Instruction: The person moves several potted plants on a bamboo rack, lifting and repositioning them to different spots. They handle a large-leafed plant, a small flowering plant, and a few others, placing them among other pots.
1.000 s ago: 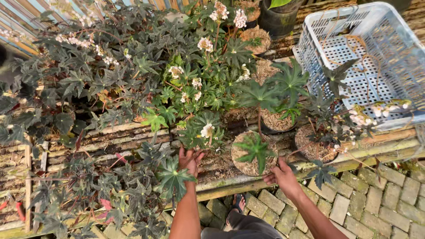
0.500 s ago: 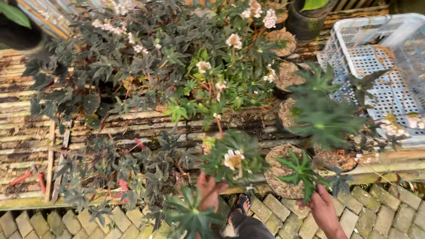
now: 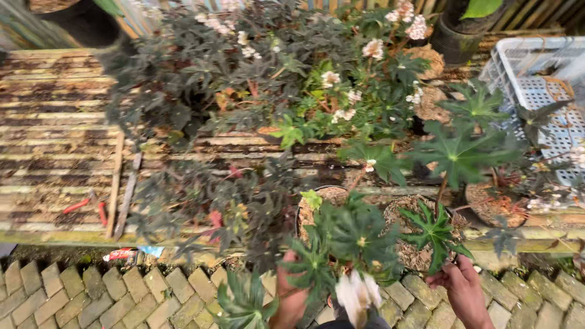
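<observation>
My left hand grips the near side of a small black pot that holds a green palmate-leaf plant with a pale flower hanging toward me. The fingers of my right hand are closed on the rim of a second pot, which is filled with brown husk and carries one star-shaped green leaf. Both pots sit side by side at the front edge of the bamboo bench, partly over the brick paving. Leaves hide most of the left pot.
Dark-leaved flowering plants crowd the bench behind. A white plastic crate stands at the right, and another husk-filled pot is beside it. A red-handled tool lies on the slats at the left. A dark pot stands at the back.
Both hands have drawn the two pots toward me, from the bench top to its front edge. The view has shifted right and closer.
</observation>
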